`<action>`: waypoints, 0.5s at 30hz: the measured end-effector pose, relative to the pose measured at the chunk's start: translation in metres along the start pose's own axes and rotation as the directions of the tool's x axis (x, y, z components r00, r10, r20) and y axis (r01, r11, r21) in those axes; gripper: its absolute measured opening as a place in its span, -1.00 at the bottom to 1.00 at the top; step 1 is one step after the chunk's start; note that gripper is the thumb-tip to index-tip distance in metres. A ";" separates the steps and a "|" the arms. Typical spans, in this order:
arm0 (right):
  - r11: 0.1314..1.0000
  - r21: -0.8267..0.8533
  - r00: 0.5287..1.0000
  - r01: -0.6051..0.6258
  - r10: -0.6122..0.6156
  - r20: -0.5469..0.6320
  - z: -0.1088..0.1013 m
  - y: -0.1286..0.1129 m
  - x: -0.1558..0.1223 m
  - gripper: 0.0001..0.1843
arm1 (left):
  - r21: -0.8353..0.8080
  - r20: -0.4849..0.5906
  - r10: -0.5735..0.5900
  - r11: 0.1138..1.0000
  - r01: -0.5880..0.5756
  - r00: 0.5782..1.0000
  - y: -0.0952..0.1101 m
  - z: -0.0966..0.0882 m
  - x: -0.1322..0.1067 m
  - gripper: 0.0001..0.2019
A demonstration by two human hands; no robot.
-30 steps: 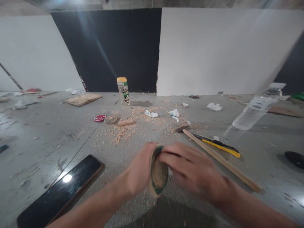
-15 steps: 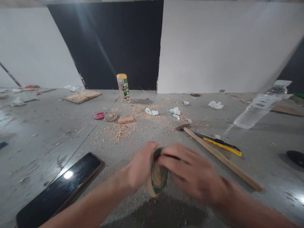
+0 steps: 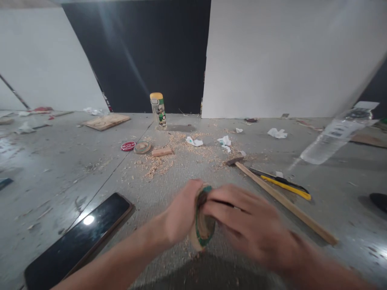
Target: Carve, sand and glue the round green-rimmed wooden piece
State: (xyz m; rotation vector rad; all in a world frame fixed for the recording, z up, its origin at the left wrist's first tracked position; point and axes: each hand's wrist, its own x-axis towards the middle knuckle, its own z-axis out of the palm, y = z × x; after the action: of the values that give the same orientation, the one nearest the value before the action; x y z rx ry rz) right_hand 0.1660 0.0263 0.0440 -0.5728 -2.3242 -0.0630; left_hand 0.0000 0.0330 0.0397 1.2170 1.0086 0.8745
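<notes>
Low in the middle of the head view, a small hollowed wooden piece (image 3: 204,229) with a green rim is tilted on edge, its hollow facing right. My left hand (image 3: 183,211) is closed around its left side. The bent fingers of my right hand (image 3: 246,217) press together against the inside of the hollow near the top; whatever they pinch, if anything, is hidden and blurred. A hammer (image 3: 286,201) with a wooden handle lies right of my right hand. Beside it is a yellow and black utility knife (image 3: 286,187).
A phone (image 3: 78,237) lies at left. Farther off are a red round tin lid (image 3: 128,146), a round wooden piece (image 3: 142,147), a wood block (image 3: 161,152), shavings (image 3: 155,167) and a yellow-capped bottle (image 3: 158,110). A clear plastic bottle (image 3: 329,139) leans at right.
The view has shifted slightly. My right fingers have moved a little inside the hollow, while my left hand keeps its hold on the wooden piece.
</notes>
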 end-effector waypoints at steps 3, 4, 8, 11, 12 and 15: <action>1.000 -0.015 0.999 -0.009 0.008 -0.040 -0.001 0.000 0.001 -0.74 | 0.103 -0.043 0.026 0.994 -0.022 0.999 -0.001 -0.001 0.001 -0.75; 1.000 0.003 1.000 -0.008 0.008 -0.024 -0.002 0.000 0.002 -0.73 | 0.138 -0.041 0.038 0.990 -0.032 0.998 -0.001 -0.001 0.001 -0.75; 1.000 -0.008 1.000 -0.007 0.007 -0.020 -0.003 0.000 0.004 -0.73 | 0.153 -0.042 0.048 0.987 -0.041 0.998 -0.001 -0.001 0.001 -0.78; 1.000 0.014 1.000 -0.004 0.004 -0.013 -0.002 0.001 0.004 -0.76 | 0.090 -0.012 0.006 0.996 -0.005 1.000 -0.001 0.000 0.001 -0.78; 1.000 0.016 1.000 -0.008 0.008 -0.008 -0.001 0.001 0.004 -0.75 | 0.077 -0.011 -0.001 0.997 0.002 1.000 -0.001 0.000 0.001 -0.78; 0.999 -0.013 0.999 -0.035 0.035 -0.042 -0.001 0.001 0.003 -0.73 | 0.049 -0.033 0.001 0.999 0.001 0.999 -0.001 0.001 0.000 -0.78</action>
State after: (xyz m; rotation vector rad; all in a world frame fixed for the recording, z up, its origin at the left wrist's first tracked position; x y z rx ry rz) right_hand 0.1650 0.0276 0.0463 -0.6129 -2.2740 -0.0738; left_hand 0.0008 0.0330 0.0388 1.2473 1.0621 0.8771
